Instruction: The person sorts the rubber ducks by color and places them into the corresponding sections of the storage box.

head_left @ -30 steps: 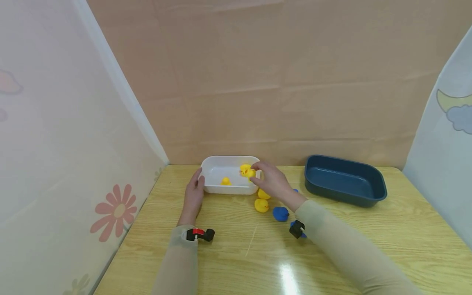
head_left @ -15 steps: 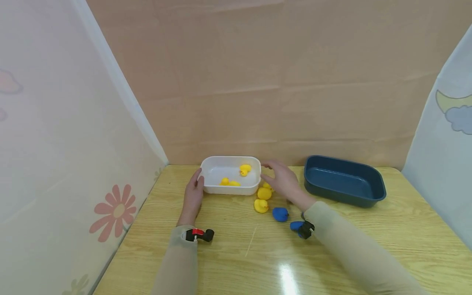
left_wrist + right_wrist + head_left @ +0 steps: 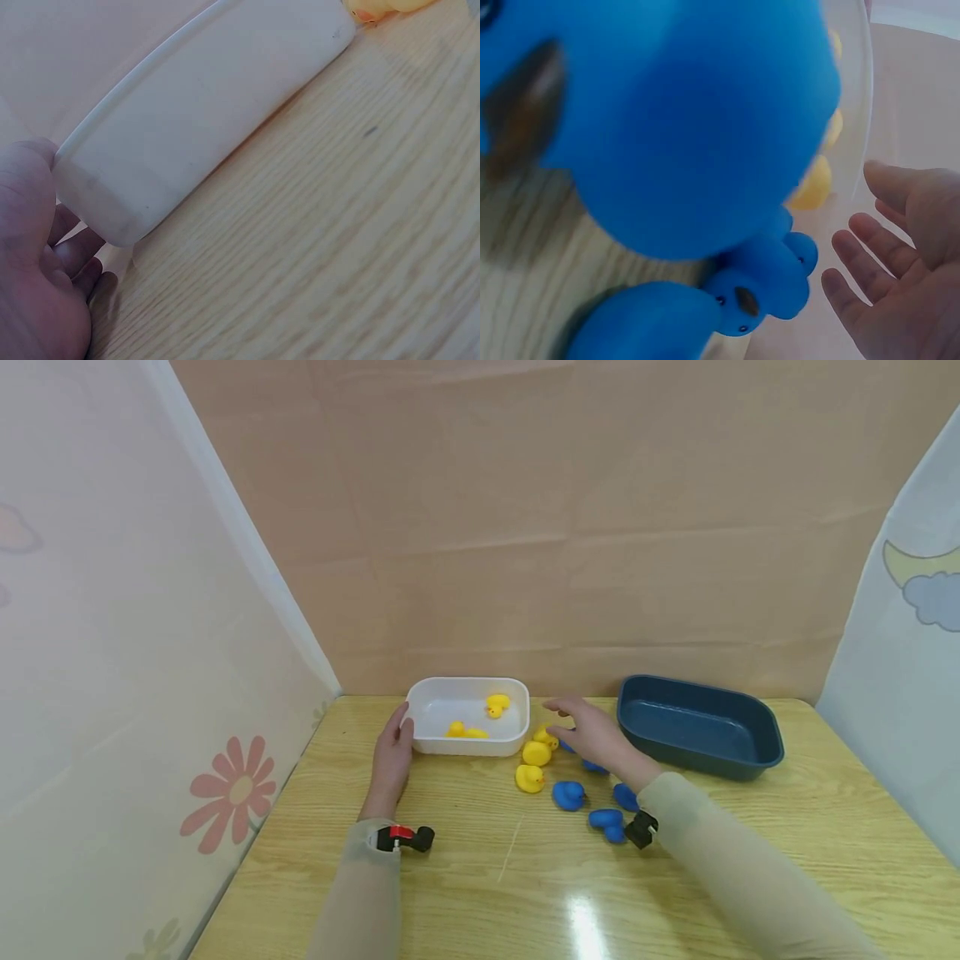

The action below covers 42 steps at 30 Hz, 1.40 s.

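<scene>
My left hand (image 3: 392, 756) holds the left end of a white plastic tray (image 3: 468, 747), its thumb at the near corner by the rim and its fingers around the end wall. Several yellow rubber ducks (image 3: 497, 706) lie inside the tray. My right hand (image 3: 596, 739), with fingers spread and nothing held, is over the table right of the tray. Just beside its fingertips are yellow ducks (image 3: 546, 737), and blue rubber ducks (image 3: 569, 795) lie under and near it. One blue duck (image 3: 697, 127) fills much of the right wrist view. The hand and wrist partly hide other blue ducks.
A dark blue tray (image 3: 701, 727) stands at the back right, with no ducks visible in it. The wooden table (image 3: 465, 868) ends at a brown back wall (image 3: 480, 527). White patterned sheets (image 3: 142, 610) flank both sides.
My right hand let a yellow duck go in the white tray, then moved right, out over the ducks on the table. The left hand stays at the tray's end.
</scene>
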Motion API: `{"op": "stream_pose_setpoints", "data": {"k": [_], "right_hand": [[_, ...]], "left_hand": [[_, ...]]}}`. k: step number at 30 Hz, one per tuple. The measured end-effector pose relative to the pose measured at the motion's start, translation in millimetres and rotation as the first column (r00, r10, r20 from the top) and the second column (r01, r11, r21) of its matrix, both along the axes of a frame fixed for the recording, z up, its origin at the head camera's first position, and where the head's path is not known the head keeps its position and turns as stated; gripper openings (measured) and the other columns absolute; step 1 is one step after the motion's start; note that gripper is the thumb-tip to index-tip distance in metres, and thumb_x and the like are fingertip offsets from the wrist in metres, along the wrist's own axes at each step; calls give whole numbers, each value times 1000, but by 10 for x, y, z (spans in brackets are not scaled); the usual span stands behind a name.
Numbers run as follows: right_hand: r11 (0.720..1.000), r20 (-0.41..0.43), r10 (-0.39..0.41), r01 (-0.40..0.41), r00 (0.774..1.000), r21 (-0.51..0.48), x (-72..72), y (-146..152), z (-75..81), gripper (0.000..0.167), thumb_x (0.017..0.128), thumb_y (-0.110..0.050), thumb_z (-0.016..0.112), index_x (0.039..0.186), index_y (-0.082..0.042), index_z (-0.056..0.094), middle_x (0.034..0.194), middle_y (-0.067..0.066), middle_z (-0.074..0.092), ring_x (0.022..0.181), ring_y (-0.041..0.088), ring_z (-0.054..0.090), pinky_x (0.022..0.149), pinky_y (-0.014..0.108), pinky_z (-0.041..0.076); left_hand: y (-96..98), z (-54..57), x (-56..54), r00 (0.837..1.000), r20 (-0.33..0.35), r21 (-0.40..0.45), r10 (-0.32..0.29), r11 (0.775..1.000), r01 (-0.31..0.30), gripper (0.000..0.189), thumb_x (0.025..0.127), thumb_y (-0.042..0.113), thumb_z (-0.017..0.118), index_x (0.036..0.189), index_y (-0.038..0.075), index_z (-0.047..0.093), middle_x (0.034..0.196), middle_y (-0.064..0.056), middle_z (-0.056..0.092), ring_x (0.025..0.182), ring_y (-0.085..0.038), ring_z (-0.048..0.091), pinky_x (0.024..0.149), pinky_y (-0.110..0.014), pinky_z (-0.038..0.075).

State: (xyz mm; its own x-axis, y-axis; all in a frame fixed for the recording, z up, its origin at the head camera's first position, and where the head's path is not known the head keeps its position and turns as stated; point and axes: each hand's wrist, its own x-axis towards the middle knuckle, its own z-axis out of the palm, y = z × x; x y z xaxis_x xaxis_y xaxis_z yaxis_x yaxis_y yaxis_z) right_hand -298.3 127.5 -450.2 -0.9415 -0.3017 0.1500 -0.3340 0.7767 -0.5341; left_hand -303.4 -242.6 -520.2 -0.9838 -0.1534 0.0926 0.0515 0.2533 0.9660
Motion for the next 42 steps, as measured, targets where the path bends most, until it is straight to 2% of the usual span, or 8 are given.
{"op": "stream_pose_setpoints", "data": {"k": [22,29,42], "right_hand": [[999,76,8,-12,997,53,-110,16,-208,52,111,-30,70,156,-6,61,154,19,64,138,42,62,116,62,50],[998,89,9,-15,996,64,-129,-7,-206,50,111,-30,71,154,-5,63,152,18,65,137,40,63,117,60,49],[996,90,25,-32,996,77,-169,1,-244,47,111,-27,71,151,-3,66,150,19,66,137,41,63,118,60,48]], "left_hand": [[-17,-20,-19,1000,1,37,-14,999,14,56,120,46,45,172,27,42,178,-2,36,165,-27,28,133,-51,27],[-28,-36,-27,1000,-27,16,-5,1000,5,55,120,43,47,171,24,45,175,-5,40,163,-28,32,133,-50,28],[-23,-12,-16,1000,-2,11,-5,1000,5,56,119,46,46,172,27,43,176,-2,38,164,-26,30,133,-49,27]]}}
